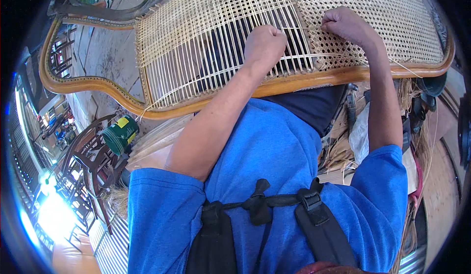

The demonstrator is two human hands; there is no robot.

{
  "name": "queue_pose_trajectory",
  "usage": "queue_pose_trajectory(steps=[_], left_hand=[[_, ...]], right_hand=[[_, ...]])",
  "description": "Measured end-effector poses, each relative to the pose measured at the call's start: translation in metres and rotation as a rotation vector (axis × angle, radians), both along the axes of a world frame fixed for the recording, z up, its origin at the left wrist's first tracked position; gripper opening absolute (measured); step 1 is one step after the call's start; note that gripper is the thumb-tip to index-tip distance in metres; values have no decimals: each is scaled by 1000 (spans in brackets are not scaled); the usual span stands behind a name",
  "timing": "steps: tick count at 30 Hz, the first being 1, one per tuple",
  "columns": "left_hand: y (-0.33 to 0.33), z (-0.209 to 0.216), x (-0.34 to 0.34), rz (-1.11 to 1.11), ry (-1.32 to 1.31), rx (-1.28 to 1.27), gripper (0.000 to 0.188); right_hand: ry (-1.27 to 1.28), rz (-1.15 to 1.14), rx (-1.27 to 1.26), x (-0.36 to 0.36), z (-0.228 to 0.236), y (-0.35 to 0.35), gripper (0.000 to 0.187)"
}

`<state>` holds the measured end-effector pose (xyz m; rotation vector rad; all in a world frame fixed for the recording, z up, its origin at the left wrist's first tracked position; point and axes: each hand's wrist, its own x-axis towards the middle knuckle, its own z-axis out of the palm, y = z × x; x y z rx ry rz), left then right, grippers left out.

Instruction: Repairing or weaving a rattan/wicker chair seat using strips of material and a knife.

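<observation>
Across my lap lies a curved wooden furniture frame [83, 84] strung with pale cane. The right-hand cane panel [378, 43] is a dense mesh with small holes. In the left panel [169, 75], the far part is closely woven, while the near part has mostly lengthwise strands with gaps. My left hand [265, 45] is closed above these strands, near the divider between the panels. My right hand [346, 26] is pinched closed over the dense mesh. A thin cane strand [297, 28] stretches between the two hands; their fingertips are partly hidden.
A green container [120, 135] with yellow patches stands at the left, beside dark wooden chair frames [91, 161]. Loose cane strips [336, 158] and a clear plastic bag [360, 134] lie at my right. One long strand end [405, 69] sticks out past the frame's near rail.
</observation>
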<state>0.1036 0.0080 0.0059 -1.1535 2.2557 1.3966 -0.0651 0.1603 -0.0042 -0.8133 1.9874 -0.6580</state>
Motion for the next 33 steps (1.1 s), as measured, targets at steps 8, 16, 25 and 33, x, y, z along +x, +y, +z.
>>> queue_pose_trajectory(steps=[8, 16, 25, 33], left_hand=[[10, -2, 6, -230, 80, -379, 19], [-6, -8, -1, 57, -12, 76, 16], [1, 5, 4, -91, 71, -126, 23], [-8, -2, 2, -158, -85, -197, 18]], right_hand=[[51, -12, -37, 7, 3, -2, 14], [48, -11, -78, 5, -1, 1, 13], [210, 7, -100, 8, -14, -7, 16], [56, -12, -51, 8, 0, -4, 18]])
